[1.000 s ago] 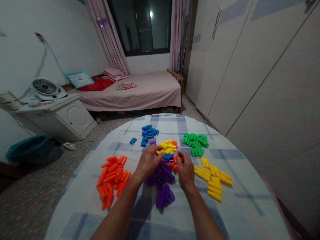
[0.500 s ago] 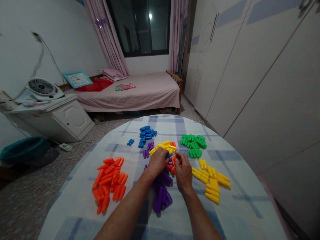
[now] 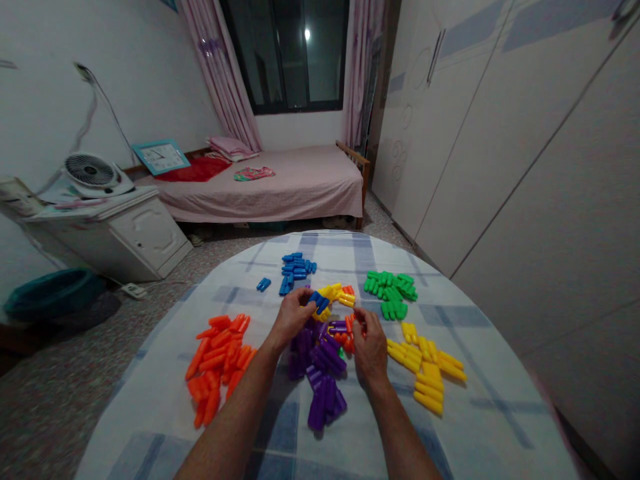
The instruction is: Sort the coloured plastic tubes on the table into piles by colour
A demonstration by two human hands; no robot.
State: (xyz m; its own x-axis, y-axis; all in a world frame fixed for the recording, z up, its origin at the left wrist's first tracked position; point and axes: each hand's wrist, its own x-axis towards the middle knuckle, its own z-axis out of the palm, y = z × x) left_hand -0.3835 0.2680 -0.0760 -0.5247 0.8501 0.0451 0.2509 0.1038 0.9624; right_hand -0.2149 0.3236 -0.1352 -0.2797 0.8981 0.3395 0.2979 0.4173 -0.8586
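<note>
On a round table with a checked cloth (image 3: 465,427) lie coloured plastic pegs sorted into heaps. My left hand (image 3: 293,317) pinches blue pegs (image 3: 318,301) just above the mixed heap (image 3: 336,297) in the middle. My right hand (image 3: 369,343) rests with curled fingers on red-orange pegs (image 3: 347,337) at the heap's near side. Purple pegs (image 3: 323,370) lie between my forearms. The orange heap (image 3: 217,360) is on the left, the yellow heap (image 3: 425,363) on the right, the blue heap (image 3: 295,267) and the green heap (image 3: 391,288) farther back.
A bed with pink cover (image 3: 280,183) stands behind the table under a dark window. A white cabinet with a fan (image 3: 93,175) is at the left, a teal basin (image 3: 50,300) on the floor. Wardrobe doors (image 3: 500,133) line the right wall.
My left hand has lifted out of the mixed heap toward the back left with blue pegs pinched in it. My right hand has stayed at the red-orange pegs.
</note>
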